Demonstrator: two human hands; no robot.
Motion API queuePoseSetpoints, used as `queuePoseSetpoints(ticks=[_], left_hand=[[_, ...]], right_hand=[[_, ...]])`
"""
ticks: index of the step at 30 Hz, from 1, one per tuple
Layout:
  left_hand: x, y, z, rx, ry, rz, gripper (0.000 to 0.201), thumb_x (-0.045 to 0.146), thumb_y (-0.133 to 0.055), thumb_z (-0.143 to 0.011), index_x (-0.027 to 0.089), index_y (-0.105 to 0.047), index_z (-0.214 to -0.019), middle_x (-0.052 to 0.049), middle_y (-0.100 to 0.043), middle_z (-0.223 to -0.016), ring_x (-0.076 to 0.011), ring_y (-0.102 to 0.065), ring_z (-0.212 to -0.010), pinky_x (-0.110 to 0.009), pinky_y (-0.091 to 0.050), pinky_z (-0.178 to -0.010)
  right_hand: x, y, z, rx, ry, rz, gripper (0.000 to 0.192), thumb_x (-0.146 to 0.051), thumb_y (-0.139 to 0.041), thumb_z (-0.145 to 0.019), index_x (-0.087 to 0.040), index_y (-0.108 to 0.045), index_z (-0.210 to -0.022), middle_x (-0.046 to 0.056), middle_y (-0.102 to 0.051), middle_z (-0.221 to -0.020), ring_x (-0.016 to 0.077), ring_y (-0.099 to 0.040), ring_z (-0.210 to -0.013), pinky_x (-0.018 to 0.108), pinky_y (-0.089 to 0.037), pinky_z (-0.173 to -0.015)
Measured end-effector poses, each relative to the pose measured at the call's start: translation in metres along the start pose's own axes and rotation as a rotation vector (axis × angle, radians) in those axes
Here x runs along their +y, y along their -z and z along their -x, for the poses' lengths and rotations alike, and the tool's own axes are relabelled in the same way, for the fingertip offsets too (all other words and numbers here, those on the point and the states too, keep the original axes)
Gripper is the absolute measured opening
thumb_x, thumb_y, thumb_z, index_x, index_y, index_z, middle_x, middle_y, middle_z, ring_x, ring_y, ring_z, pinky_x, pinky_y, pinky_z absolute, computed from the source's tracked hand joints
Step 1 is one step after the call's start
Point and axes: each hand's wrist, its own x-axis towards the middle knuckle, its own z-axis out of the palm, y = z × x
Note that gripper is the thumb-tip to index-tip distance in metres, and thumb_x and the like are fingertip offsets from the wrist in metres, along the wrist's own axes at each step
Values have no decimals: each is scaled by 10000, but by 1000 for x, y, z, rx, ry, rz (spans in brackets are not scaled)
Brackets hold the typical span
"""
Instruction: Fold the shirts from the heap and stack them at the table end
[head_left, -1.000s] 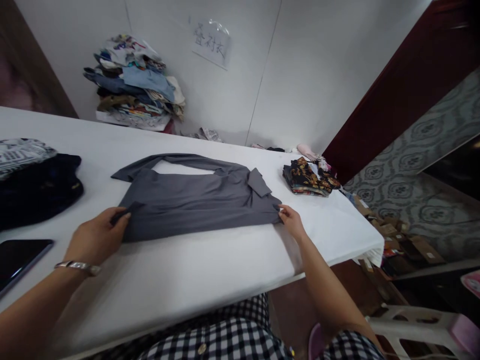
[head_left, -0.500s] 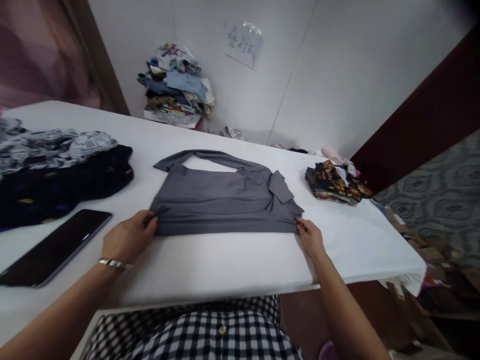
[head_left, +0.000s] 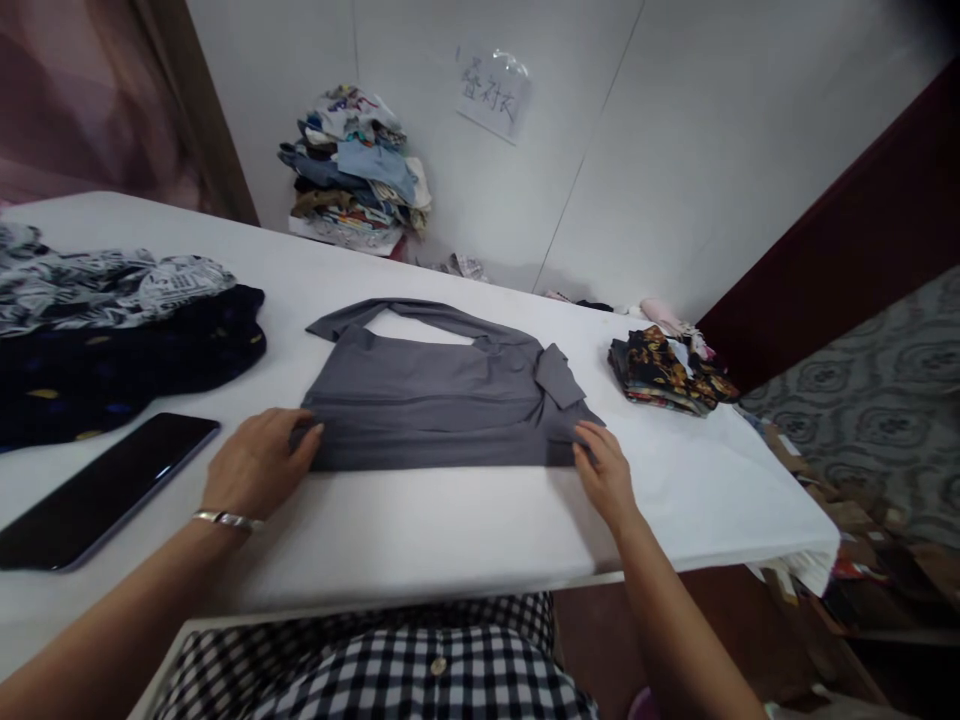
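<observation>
Two hands rest on the near corners of a grey shirt [head_left: 442, 400] that lies folded flat at the middle of the white table [head_left: 420, 530]. At the bottom of the frame shows a checked garment [head_left: 390, 665] worn by the person. The left hand [head_left: 255, 462], with a metal bracelet [head_left: 223, 519] at the wrist, pinches the shirt's lower left corner, fingers curled over the cloth. The right hand [head_left: 604, 472] lies on the lower right corner, fingers bent on the fabric; whether it grips or only presses I cannot tell. Compared with half a second ago, both hands have shifted slightly inward onto the cloth, and the shirt's near edge looks straighter, so the fold seems to be getting tidied. Left of the hands lies a dark phone [head_left: 97, 490], and beyond it a heap of dark clothes [head_left: 112, 350]. Right of centre sits a folded patterned shirt [head_left: 667, 370]. Against the wall, upper centre, stands a stack of clothes [head_left: 356, 170] under a paper sign [head_left: 493, 92].
</observation>
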Motion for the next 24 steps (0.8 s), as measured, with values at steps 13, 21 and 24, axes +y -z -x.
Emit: queuePoseSetpoints(ticks=[13, 21, 24], left_hand=[[17, -53, 6, -104, -221, -9, 751, 622, -309, -855, 123, -435, -1402, -146, -349, -1512, -328, -250, -1422, -547, -224, -1134], [-10, -69, 14, -53, -295, 78, 656, 586, -330, -834, 185, -566, -1296, -168, -452, -1443, -394, -307, -1381, -630, -206, -1100], [-13, -70, 13, -65, -314, 119, 534, 553, -361, -826, 280, -640, -1191, -114, -513, -1397, -406, -304, -1377, -664, -197, -1086]], right_hand=[[-30, -49, 23, -566, 138, 106, 546, -489, -440, -936, -262, -413, -1432, 91, -282, -1546, 280, -212, -1445, 571, -192, -1139], [21, -30, -31, -92, -27, -117, 360, -354, -511, -894, -211, -648, -1195, 117, -599, -1301, 236, -504, -1265, 437, -381, -1076], [43, -30, -69, -73, -180, 47, 359, -274, -539, -848, -189, -648, -1180, 115, -625, -1259, 244, -539, -1214, 409, -385, -1062]])
